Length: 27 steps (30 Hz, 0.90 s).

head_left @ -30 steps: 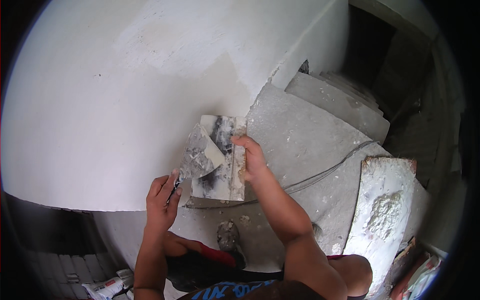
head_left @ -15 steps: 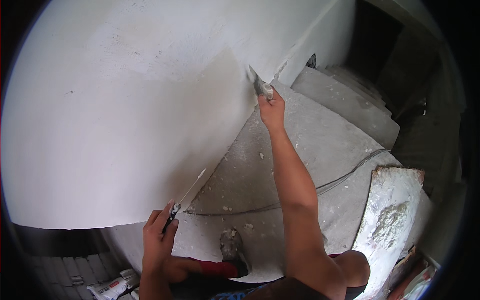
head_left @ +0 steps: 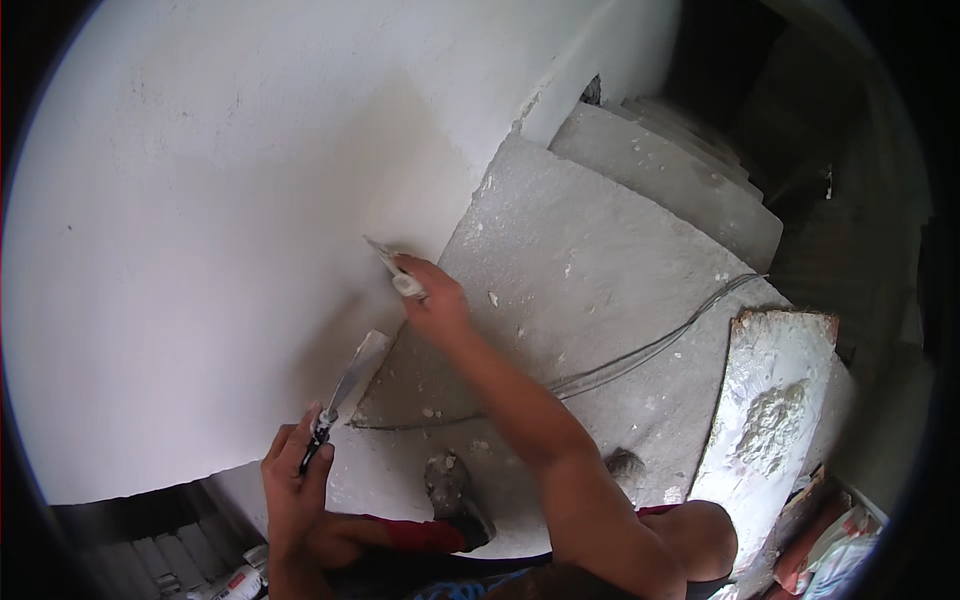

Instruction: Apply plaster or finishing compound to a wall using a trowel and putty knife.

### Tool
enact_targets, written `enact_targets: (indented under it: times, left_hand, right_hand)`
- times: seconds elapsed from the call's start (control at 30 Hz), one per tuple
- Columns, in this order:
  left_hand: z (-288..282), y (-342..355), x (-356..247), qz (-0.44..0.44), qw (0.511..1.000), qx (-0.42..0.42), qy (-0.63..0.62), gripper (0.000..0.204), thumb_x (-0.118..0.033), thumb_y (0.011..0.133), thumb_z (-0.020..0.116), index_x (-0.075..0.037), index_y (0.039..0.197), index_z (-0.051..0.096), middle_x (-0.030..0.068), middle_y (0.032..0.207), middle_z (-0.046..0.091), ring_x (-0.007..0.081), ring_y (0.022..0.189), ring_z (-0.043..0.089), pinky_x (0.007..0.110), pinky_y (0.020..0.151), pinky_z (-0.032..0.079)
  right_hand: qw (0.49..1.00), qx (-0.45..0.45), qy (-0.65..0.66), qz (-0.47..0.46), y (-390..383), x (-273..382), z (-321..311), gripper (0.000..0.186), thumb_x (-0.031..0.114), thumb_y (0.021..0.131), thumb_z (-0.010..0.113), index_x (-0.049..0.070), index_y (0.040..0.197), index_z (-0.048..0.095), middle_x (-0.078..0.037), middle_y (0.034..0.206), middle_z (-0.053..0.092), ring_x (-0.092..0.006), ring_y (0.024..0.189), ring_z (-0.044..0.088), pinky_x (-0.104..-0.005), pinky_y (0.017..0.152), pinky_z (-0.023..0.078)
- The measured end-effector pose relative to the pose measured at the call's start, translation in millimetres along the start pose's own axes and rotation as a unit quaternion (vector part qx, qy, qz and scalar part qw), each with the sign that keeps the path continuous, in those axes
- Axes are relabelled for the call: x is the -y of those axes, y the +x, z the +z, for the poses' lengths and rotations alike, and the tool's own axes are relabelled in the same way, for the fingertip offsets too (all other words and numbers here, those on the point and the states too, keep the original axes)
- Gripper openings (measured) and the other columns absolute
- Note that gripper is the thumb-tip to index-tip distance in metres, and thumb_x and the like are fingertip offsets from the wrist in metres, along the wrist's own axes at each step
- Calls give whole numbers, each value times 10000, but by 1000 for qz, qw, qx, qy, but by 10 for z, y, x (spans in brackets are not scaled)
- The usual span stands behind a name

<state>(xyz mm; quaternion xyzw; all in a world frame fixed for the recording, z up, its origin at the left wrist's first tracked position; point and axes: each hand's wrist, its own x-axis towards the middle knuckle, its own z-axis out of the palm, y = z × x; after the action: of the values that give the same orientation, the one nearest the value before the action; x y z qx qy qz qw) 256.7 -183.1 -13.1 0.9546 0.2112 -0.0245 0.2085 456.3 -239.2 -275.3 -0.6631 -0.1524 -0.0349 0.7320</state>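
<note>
My right hand [head_left: 438, 303] is closed on the handle of a plastering trowel [head_left: 384, 254], whose thin blade is against or very near the white wall [head_left: 200, 300]. A darker, damp-looking patch spreads over the wall around it. Lower left, my left hand [head_left: 292, 478] grips the black handle of a putty knife [head_left: 352, 377]. That knife's blade points up and to the right, with whitish paste on it, in front of the wall's lower edge.
A grey concrete landing [head_left: 560, 270] with specks of plaster adjoins the wall, and steps [head_left: 670, 165] lie beyond it. Cables [head_left: 660, 345] cross the landing. At right stands a white-coated board [head_left: 745, 380] bearing a mound of putty [head_left: 772, 428]. My shoe [head_left: 450, 490] rests below.
My right hand has swept the trowel left and down along the wall, nearer to me. The putty knife in my left hand has turned, so its blade face shows more. The view has shifted slightly.
</note>
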Motion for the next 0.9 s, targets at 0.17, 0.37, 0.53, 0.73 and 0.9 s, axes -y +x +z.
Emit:
enact_targets:
  times: [0.17,0.37,0.53,0.73,0.9]
  left_hand:
    - [-35,-99,0,2,1000,4,-28,425,-138,913,664,-11,1315,615,106,893,613,168,769,567,291,702,470]
    - [-44,-194,136,17,999,-25,-12,425,-197,934,655,12,1302,615,91,866,590,150,746,538,280,677,451]
    - [-107,-232,145,-11,999,-33,-30,432,-204,937,658,11,1308,612,79,854,571,143,742,521,273,672,437]
    - [-148,-294,246,-8,992,-86,-95,421,-181,944,648,23,1310,607,55,854,552,130,762,496,254,702,413]
    - [-131,-350,272,-34,957,-134,-254,431,-188,965,641,-3,1350,588,22,831,623,57,645,469,209,591,396]
  right_hand:
    - [990,-128,45,24,877,183,-874,445,22,818,600,30,1261,637,-193,1156,692,-275,1092,678,-337,945,505]
    - [989,-143,6,-29,1671,683,-979,438,63,802,592,44,1236,649,-182,1127,688,-335,1030,674,-377,908,518]
    - [989,-130,-50,-45,1523,904,-635,402,91,812,620,84,1212,661,-138,1197,660,-335,1077,644,-387,939,509]
    - [983,-72,-101,-134,663,1033,86,486,81,795,677,130,1275,618,-124,1295,610,-315,1177,601,-415,990,505]
    - [999,-11,-11,-45,162,1122,127,486,46,806,656,110,1285,608,-139,1222,640,-335,1086,635,-400,928,530]
